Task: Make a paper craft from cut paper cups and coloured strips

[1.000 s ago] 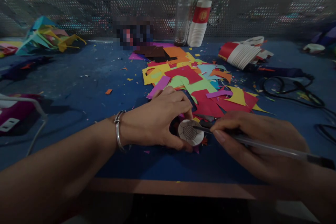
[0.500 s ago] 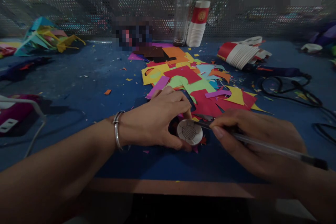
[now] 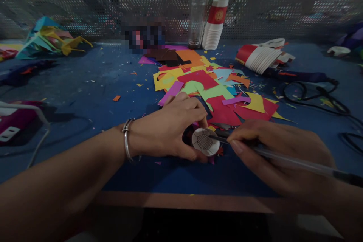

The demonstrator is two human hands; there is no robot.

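Note:
Between the thumb and fingers of my left hand (image 3: 181,124) is a small white disc (image 3: 202,147), gripped at its edge. Its top carries a dark drawing: a cross-hatched circle with petal-like lines around it. What lies beneath the disc is hidden by my fingers and shadow. My right hand (image 3: 283,155) holds a clear-barrelled pen (image 3: 297,162), its dark tip over the upper right of the drawing and seemingly touching it. Just beyond both hands lie cut paper scraps (image 3: 221,109) in red, yellow, green and purple.
At the back stand a glass bottle (image 3: 198,19) and stacked paper cups (image 3: 214,26). More cups (image 3: 258,58) lie on their side by a dark corded tool (image 3: 302,76). A purple power strip (image 3: 19,121) is at left; the table's front edge (image 3: 184,201) runs close to me.
The pen tip has moved from the disc's upper rim inward onto the drawing, and my right hand has shifted slightly right and down. My left hand keeps its hold on the disc.

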